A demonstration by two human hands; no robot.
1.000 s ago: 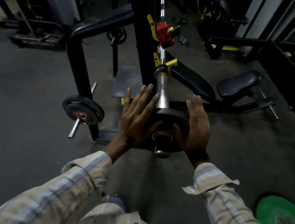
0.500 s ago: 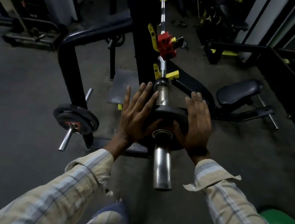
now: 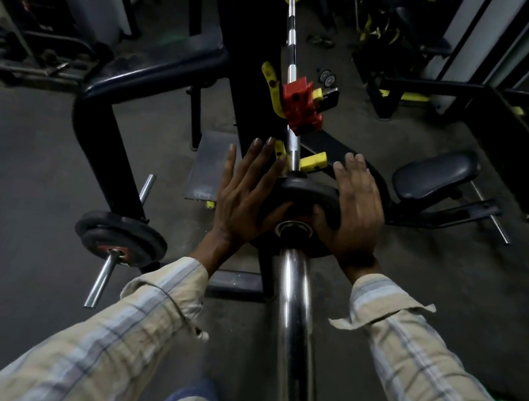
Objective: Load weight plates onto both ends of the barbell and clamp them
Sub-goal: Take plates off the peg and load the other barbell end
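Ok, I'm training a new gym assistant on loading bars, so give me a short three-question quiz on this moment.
1. True or false: the black weight plate is already on the barbell sleeve.
2. How do the left hand and right hand meet the plate? A) fingers straight, pressing either side B) both fists clenched on its rim C) only one touches it
3. What colour is the block on the bar beyond the plate?

Key: 1 true; 2 A; 3 red.
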